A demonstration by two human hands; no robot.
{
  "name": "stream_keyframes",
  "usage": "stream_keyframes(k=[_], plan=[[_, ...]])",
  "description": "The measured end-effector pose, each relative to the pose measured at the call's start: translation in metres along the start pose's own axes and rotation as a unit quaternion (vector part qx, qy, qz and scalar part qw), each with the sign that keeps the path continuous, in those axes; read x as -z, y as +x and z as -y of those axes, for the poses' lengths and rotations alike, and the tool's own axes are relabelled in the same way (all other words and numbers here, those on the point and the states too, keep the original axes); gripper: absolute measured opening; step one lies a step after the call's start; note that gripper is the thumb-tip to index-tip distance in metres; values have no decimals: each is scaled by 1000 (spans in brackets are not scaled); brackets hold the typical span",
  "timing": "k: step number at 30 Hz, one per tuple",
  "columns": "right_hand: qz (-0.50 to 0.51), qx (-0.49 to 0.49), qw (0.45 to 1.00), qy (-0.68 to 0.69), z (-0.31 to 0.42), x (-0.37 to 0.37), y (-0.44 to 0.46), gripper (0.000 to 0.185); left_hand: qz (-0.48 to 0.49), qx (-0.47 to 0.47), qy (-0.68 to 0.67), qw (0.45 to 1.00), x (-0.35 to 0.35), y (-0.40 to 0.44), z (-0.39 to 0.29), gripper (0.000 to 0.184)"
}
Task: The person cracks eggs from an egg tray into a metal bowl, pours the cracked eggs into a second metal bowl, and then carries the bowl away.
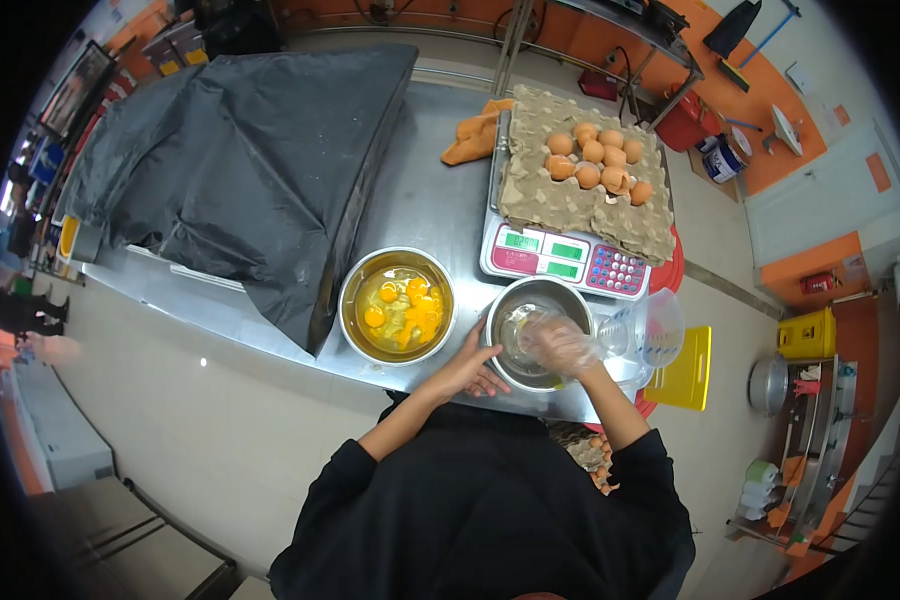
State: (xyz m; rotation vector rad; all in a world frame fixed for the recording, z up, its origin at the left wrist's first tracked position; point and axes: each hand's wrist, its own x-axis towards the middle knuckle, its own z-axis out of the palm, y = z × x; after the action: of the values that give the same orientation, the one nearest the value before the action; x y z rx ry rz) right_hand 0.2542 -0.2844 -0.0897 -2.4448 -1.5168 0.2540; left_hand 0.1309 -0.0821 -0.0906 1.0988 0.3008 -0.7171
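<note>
My left hand (463, 368) rests against the left side of a steel bowl (498, 352), fingers apart. Inside that bowl is my right hand (562, 345), in a clear plastic glove; its fingers are blurred and partly hidden, so their hold cannot be made out. To the left stands another steel bowl (346, 318) with several yolks and egg white (408, 310). Behind the right bowl, a digital scale (518, 262) bears a cardboard egg tray (535, 212) with several brown eggs (592, 152). Clear measuring jugs (660, 328) stand right of my right hand.
A dark cover (240, 150) spans the left of the steel table (425, 185). An orange cloth (472, 137) lies beside the egg tray. At the right edge are a yellow board (685, 370) and a red round lid or tub (675, 262). More eggs (600, 470) sit below the table edge.
</note>
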Motion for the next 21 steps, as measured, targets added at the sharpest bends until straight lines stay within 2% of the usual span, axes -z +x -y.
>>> stream_keyframes(k=[1,4,8,10,11,12,13,14,16,17,19,20,21], plan=[[6,-2,998,65,-3,8,1,13,0,0,-1,1000,0,0,0,79],[-21,-54,993,106,4,41,-8,13,-7,-9,16,1000,0,6,5,82],[-40,-76,982,168,2,39,-17,13,3,22,11,1000,0,16,5,83],[-34,-121,962,240,3,39,-19,15,9,32,4,999,-2,19,8,83],[-35,-122,962,240,3,38,-21,15,7,1,-27,1000,-3,23,15,83],[-69,-143,941,299,4,38,-24,15,5,-29,-59,998,-4,25,17,83],[-103,-164,914,356,6,38,-26,15,5,-29,-58,998,-5,27,18,83],[-103,-164,914,356,9,40,-28,15,2,-45,-65,997,-5,28,18,83],[-108,-279,797,525,22,57,-34,14,1,-61,-68,996,-6,28,17,83],[-111,-279,797,524,26,63,-37,14,-17,-82,-58,995,-8,25,14,83],[-171,-260,643,700,35,76,-42,12,-38,-103,-48,993,-11,16,4,82],[-170,-259,643,701,40,82,-42,12,-49,-100,-64,992,-13,7,-5,81],[-209,-235,612,726,44,89,-40,13,-62,-97,-80,990,-14,-2,-12,79]])
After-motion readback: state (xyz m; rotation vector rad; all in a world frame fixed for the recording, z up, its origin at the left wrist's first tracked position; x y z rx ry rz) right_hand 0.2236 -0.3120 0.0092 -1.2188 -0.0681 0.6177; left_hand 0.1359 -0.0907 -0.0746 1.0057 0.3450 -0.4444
